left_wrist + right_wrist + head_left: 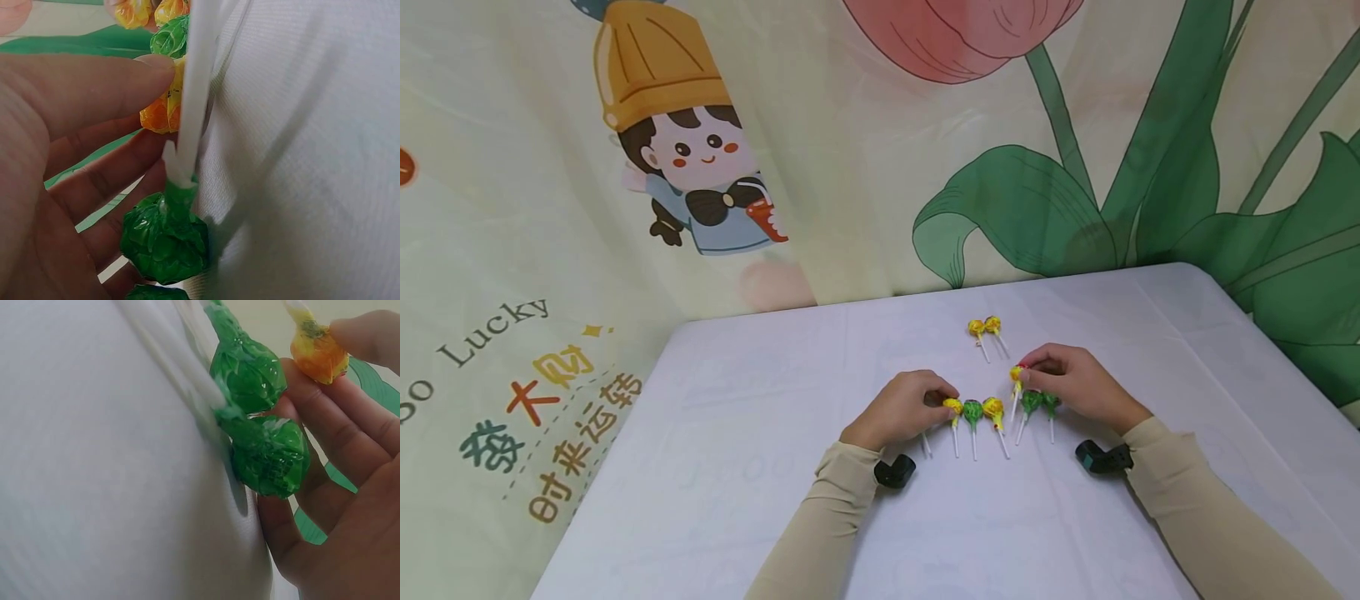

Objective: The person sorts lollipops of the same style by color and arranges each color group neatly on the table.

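My left hand [904,408] pinches a yellow lollipop [953,407] by its wrapped head, thumb against it in the left wrist view. Beneath that palm lies a green lollipop [165,240], and another green wrapper peeks in at the bottom edge. To the right of the pinched one are a green lollipop [973,411] and a yellow lollipop [993,408], sticks toward me. My right hand [1078,385] holds another yellow lollipop [319,353] between thumb and fingers, stick hanging down. Two green lollipops [1031,403] lie just under that hand.
Two yellow lollipops [984,326] lie side by side farther back on the white-covered table [760,467]. A printed cloth backdrop [850,167] hangs behind the table's far edge. A black wrist device [1103,457] sits at my right cuff, a similar one at my left.
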A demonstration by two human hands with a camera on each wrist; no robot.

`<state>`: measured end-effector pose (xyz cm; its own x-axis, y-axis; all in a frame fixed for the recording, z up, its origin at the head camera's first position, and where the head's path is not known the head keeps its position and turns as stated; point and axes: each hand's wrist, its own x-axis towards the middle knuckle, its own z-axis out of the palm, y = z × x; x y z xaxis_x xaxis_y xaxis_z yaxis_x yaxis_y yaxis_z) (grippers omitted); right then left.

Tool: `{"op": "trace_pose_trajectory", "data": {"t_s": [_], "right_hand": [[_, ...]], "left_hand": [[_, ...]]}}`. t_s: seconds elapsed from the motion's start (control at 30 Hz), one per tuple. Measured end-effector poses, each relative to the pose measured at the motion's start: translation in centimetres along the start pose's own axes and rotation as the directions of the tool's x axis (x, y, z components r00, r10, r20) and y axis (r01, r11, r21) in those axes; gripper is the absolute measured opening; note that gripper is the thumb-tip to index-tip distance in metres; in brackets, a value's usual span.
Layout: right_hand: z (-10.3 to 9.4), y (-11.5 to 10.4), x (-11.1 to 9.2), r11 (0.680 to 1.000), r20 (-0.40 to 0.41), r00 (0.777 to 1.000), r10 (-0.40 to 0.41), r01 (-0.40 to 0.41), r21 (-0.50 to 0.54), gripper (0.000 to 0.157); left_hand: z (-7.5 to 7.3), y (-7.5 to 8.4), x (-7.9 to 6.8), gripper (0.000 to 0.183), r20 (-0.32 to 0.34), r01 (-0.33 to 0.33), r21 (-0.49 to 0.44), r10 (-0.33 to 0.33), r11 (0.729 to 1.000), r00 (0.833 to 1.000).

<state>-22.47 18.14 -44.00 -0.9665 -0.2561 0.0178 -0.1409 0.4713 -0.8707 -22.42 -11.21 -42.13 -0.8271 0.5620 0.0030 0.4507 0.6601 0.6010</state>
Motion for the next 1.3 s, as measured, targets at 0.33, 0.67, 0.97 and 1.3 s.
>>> {"op": "trace_pose_trajectory", "data": {"t_s": [0.33,0.67,0.97,1.3], "right_hand": [[-0.2,-0.4,0.0,1.000,-0.015,1.000,-0.005,0.006,0.013,0.041],[-0.3,-0.9,0.1,0.997,-0.022,0.999,-0.025,0.026,0.074,0.037],[-0.9,-1.0,0.3,0.984,-0.014,0.999,-0.033,0.035,0.175,0.043],[-1.7,-1.3,0.7,0.968,-0.037,0.999,0.014,-0.005,0.249,0.049]], "left_hand": [[-0.4,-0.2,0.1,0.022,0.003,0.014,-0.008,-0.014,1.000,1.000],[-0.4,-0.1,-0.2,0.023,0.003,0.027,-0.010,-0.027,1.000,1.000],[-0.2,0.0,-0.3,0.022,-0.006,0.033,0.007,-0.033,0.999,0.999],[-0.1,0.0,-0.3,0.023,-0.016,0.020,0.047,-0.019,0.999,1.000]]}}
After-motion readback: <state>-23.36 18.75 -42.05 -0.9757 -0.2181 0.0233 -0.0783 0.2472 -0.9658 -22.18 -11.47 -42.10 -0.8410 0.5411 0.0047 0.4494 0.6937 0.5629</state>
